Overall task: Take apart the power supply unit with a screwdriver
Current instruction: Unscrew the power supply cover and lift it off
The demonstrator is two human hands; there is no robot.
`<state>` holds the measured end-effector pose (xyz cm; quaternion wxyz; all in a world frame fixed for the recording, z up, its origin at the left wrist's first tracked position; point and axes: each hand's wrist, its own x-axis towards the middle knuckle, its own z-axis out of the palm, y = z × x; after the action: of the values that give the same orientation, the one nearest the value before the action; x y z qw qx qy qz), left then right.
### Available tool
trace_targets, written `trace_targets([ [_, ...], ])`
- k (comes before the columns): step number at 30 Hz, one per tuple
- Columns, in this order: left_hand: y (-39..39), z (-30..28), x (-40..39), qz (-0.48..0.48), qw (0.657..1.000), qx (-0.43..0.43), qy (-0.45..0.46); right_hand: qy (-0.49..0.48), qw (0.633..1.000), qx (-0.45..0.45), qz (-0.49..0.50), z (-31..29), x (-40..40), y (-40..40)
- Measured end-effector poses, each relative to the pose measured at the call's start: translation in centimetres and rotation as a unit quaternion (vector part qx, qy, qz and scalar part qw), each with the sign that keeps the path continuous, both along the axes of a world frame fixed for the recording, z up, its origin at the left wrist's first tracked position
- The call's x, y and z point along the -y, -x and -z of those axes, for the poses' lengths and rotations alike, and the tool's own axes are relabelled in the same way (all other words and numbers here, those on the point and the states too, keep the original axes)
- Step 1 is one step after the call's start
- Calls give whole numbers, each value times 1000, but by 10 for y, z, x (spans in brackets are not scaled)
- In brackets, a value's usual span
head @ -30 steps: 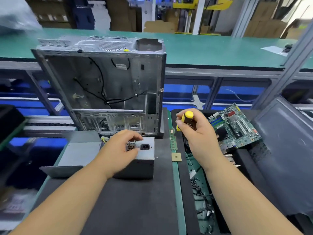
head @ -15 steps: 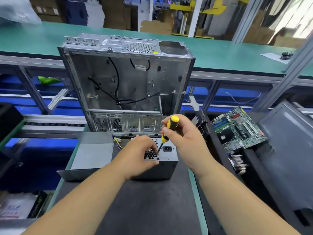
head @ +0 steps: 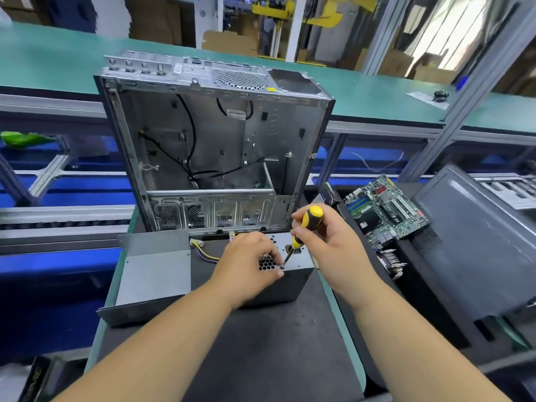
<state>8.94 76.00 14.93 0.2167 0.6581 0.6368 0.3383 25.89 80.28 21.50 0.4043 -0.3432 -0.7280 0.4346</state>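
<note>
Dark mat on work surface (head: 261, 358) fills foreground. Open metal computer case (head: 214, 146) stands upright at far edge, black cables loose inside. Grey side panel (head: 475, 245) leans at right. Grey metal cover (head: 153, 274) lies at left. Green circuit board (head: 383, 210) rests right of case. Power supply (head: 295, 274) sits on mat just before case. Left hand (head: 246, 268) curled over its top, gripping. Right hand (head: 327, 242) holds yellow-black screwdriver (head: 304, 230), tip on screw at top edge.
</note>
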Motion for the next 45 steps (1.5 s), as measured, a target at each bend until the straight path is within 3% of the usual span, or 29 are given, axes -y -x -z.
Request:
trace_targets([
  [7, -6, 1, -2, -19, 999, -9, -28, -6, 1000, 7, 4, -6, 0, 3],
  [12, -12, 1, -2, -29, 992, -73, -100, 38, 998, -30, -34, -5, -7, 12],
  [18, -14, -1, -3, -8, 999, 13, -34, 86, 988, -86, -90, -3, -15, 17],
  [26, -18, -5, -1, -66, 994, 89, 21, 186, 946, -176, -197, -7, -23, 18],
  [40, -18, -10, -5, -75, 983, 163, 43, 197, 955, -130, -182, -18, -35, 12],
  [45, -19, -9, -8, -78, 983, 162, 43, 228, 944, -153, -181, -19, -31, 15],
])
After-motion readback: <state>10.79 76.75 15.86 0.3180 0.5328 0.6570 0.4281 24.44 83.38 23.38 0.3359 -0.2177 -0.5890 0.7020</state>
